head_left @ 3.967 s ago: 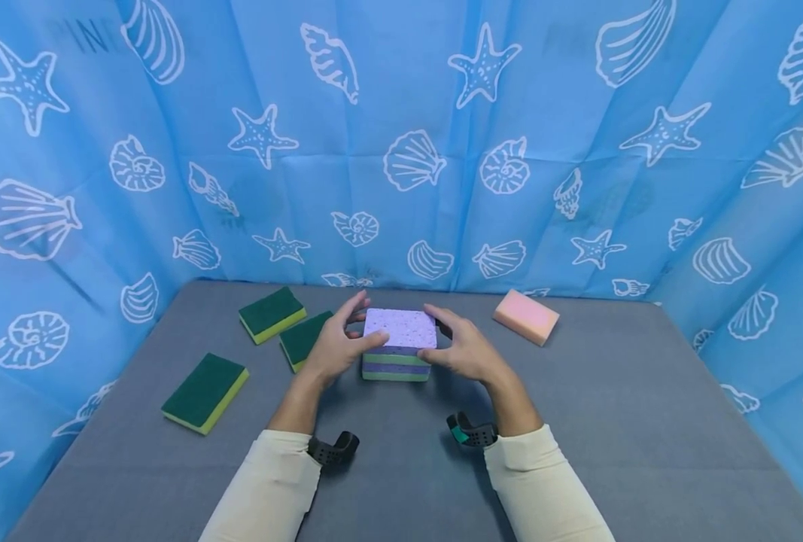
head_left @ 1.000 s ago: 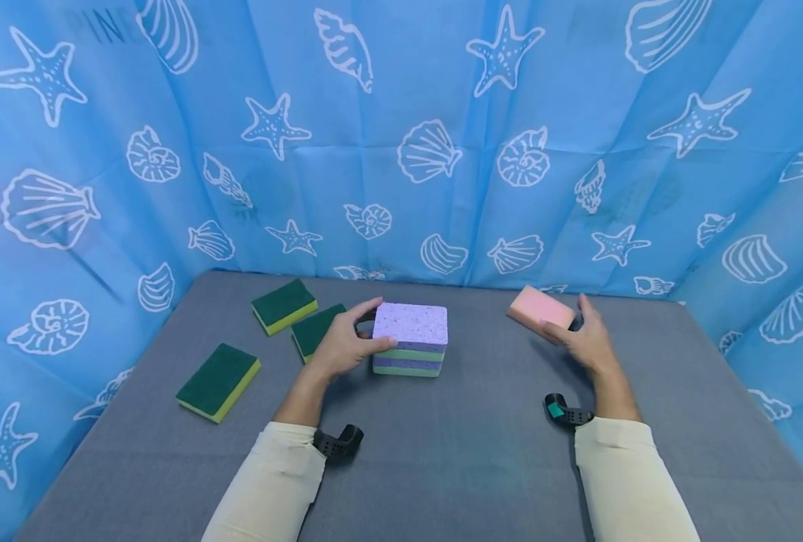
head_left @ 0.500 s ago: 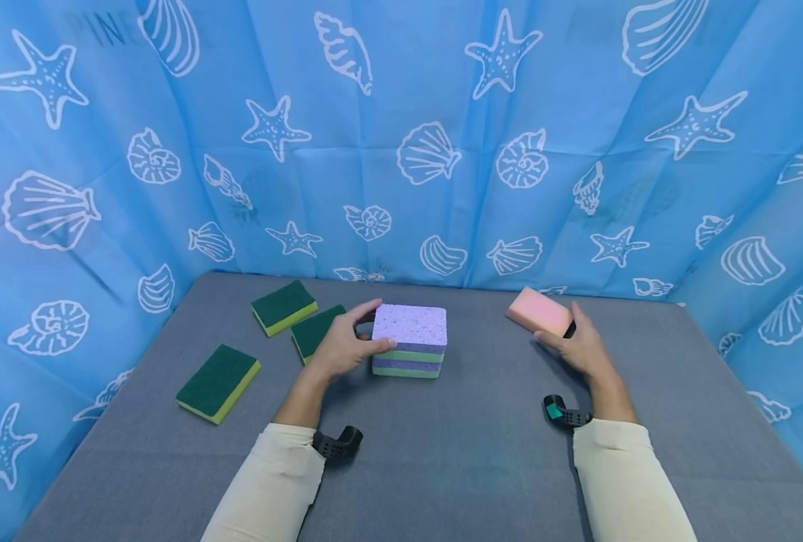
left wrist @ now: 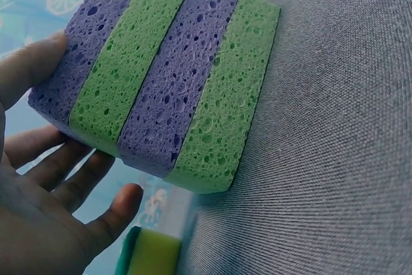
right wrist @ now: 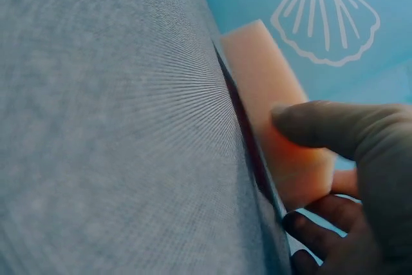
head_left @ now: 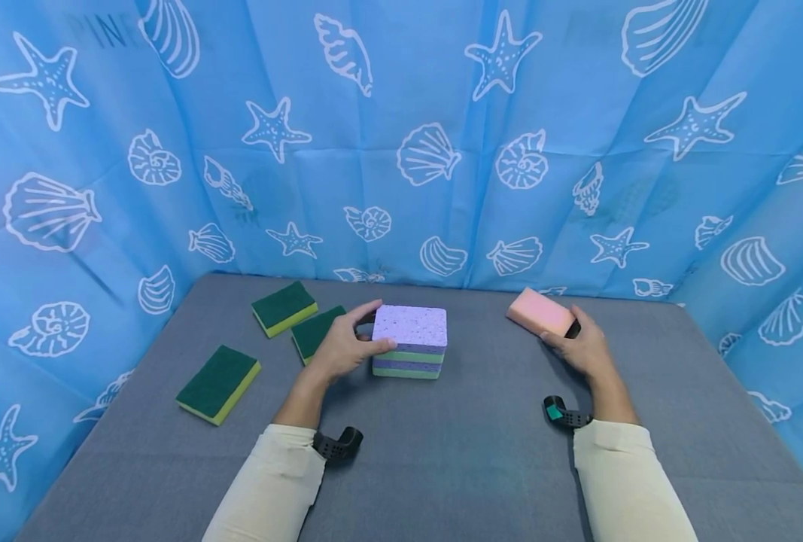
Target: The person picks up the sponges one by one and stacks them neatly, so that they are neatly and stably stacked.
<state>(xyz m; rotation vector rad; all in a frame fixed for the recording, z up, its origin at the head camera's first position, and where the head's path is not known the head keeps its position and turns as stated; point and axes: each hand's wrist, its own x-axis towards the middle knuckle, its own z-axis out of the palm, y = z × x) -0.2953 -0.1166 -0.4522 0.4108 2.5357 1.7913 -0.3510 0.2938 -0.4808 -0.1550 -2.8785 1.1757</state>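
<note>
Four alternating layers of purple and green make up the sponge stack (head_left: pixel 411 331), standing square near the middle of the worktop (head_left: pixel 442 452) with a purple layer on top. Your left hand (head_left: pixel 336 350) holds it at its left side, thumb on the front of the top layer and fingers behind, so the fingers are clamped lightly on the stack. Your right hand (head_left: pixel 585 350) pinches the near end of the peach sponge (head_left: pixel 538 311), which lies towards the back of the worktop, well to the right of the stack — thumb on one side, fingers on the other. You cannot tell whether it is lifted at all. The step in hand looks like taking hold of that sponge while the stack is kept steady. The next move, as I judge it, calls for firming the right pinch, raising the sponge level, and leaving the left hand light so the layers don't slide. Your left hand also sits just beside a green scouring sponge (head_left: pixel 314 328) that it partly hides — mind your knuckles there.
</note>
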